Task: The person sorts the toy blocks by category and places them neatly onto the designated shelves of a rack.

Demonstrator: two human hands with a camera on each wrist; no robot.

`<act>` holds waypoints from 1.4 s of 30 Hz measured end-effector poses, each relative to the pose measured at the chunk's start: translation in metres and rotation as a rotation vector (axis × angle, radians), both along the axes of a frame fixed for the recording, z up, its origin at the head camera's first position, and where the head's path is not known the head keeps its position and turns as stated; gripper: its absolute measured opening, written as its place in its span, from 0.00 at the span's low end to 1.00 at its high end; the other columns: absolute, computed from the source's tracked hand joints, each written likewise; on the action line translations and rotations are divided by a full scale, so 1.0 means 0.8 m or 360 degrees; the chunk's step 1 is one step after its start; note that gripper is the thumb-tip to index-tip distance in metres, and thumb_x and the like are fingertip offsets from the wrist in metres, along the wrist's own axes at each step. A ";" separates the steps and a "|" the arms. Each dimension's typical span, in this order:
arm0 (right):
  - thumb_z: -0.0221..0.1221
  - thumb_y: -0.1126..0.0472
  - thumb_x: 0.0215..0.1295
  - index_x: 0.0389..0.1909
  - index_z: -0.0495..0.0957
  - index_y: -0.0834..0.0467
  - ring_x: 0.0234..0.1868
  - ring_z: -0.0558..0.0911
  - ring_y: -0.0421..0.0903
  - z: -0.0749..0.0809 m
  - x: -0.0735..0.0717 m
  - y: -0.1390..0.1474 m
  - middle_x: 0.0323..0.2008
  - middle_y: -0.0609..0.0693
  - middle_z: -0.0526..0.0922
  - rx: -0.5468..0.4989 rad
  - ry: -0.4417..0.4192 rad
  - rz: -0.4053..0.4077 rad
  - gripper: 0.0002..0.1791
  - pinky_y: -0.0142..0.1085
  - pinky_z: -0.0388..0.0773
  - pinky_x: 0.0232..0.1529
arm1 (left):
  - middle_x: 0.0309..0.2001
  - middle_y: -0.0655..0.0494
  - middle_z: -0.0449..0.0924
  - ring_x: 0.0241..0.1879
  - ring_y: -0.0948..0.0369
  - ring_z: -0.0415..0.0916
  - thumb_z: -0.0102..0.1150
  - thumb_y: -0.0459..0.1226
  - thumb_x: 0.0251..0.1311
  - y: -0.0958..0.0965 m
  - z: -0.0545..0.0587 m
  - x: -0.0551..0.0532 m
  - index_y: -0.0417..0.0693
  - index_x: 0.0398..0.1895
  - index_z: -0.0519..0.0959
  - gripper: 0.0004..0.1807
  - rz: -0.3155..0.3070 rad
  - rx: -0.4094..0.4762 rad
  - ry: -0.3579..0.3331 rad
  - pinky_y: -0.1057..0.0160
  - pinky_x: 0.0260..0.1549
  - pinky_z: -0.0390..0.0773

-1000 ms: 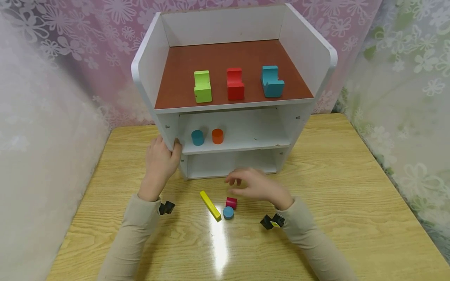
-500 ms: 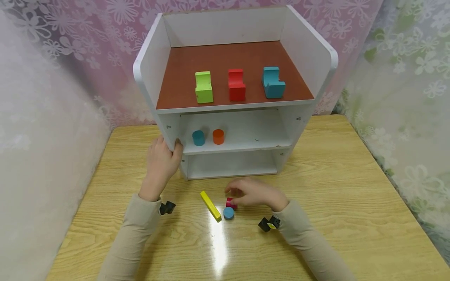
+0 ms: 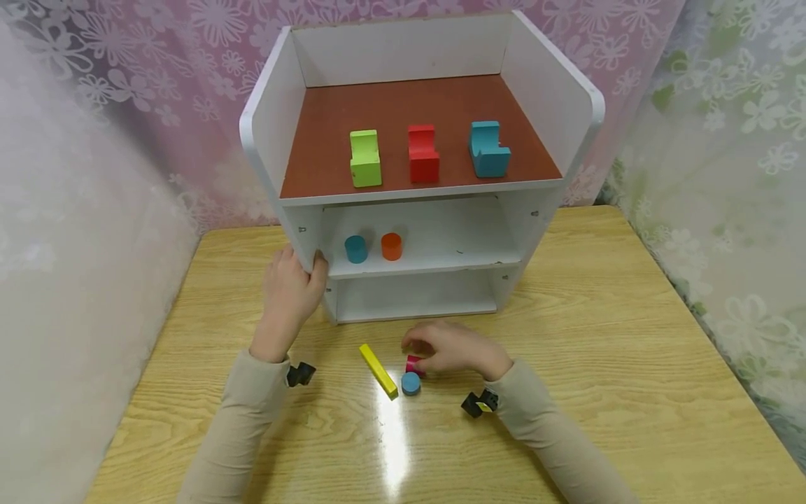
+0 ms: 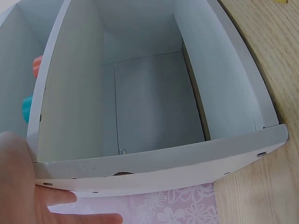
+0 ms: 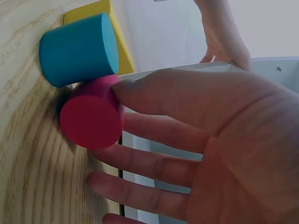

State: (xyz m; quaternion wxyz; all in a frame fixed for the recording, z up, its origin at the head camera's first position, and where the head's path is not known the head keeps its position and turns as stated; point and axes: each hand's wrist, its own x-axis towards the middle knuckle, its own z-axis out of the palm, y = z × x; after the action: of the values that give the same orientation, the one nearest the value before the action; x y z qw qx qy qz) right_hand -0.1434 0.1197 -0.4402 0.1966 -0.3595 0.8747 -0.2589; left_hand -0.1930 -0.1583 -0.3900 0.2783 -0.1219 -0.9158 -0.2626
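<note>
My left hand [image 3: 290, 301] grips the left side panel of a small white shelf unit [image 3: 428, 267], thumb on the inner side and fingers outside. In the left wrist view its fingers [image 4: 88, 218] extend past the panel edge. Low over the table, my right hand [image 3: 455, 346] holds a crimson cylinder block [image 5: 91, 120] between thumb and fingers; the block lies on its side, partly hidden by the thumb in the head view. A blue cylinder block [image 5: 77, 51] stands upright right against it. Beside these lies a yellow bar block [image 3: 378, 371].
Lime [image 3: 365, 161], red [image 3: 423, 155] and teal [image 3: 489, 150] notched blocks stand on the brown top of the shelf unit. The middle shelf carries a teal cylinder [image 3: 355, 249] and an orange cylinder [image 3: 391, 246]. Wood-grain table [image 3: 604, 336] surrounds the unit; floral curtains hang behind.
My right hand has come down and slightly toward me from above the blocks to the crimson cylinder, and its thumb now covers part of it. The left hand stays on the panel.
</note>
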 end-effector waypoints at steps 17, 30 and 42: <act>0.63 0.58 0.52 0.37 0.79 0.51 0.31 0.73 0.39 -0.008 0.002 -0.006 0.31 0.40 0.76 0.0118 0.0143 0.0020 0.09 0.32 0.70 0.32 | 0.37 0.41 0.78 0.25 0.49 0.69 0.41 0.42 0.64 0.000 0.000 0.001 0.38 0.47 0.77 0.20 0.0003 0.0017 -0.0030 0.53 0.22 0.68; 0.63 0.58 0.44 0.27 0.76 0.49 0.26 0.70 0.38 -0.005 0.001 -0.004 0.26 0.39 0.72 0.0227 0.0218 -0.0084 0.07 0.32 0.66 0.25 | 0.40 0.41 0.78 0.30 0.47 0.72 0.42 0.43 0.64 0.001 0.000 0.001 0.38 0.52 0.75 0.22 0.0027 0.0035 -0.0069 0.50 0.26 0.70; 0.64 0.60 0.44 0.32 0.77 0.48 0.27 0.73 0.36 0.001 -0.004 0.005 0.27 0.39 0.76 0.0043 0.0130 -0.0107 0.11 0.31 0.72 0.27 | 0.35 0.42 0.78 0.26 0.48 0.71 0.42 0.42 0.63 -0.001 0.000 0.001 0.38 0.47 0.78 0.21 0.0026 0.0016 -0.0055 0.51 0.20 0.69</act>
State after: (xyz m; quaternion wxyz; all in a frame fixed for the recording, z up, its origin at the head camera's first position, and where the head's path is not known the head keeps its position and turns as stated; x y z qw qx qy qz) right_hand -0.1469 0.1234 -0.4392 0.1568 -0.3376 0.8970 -0.2386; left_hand -0.1920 -0.1587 -0.3896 0.2652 -0.1085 -0.9201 -0.2669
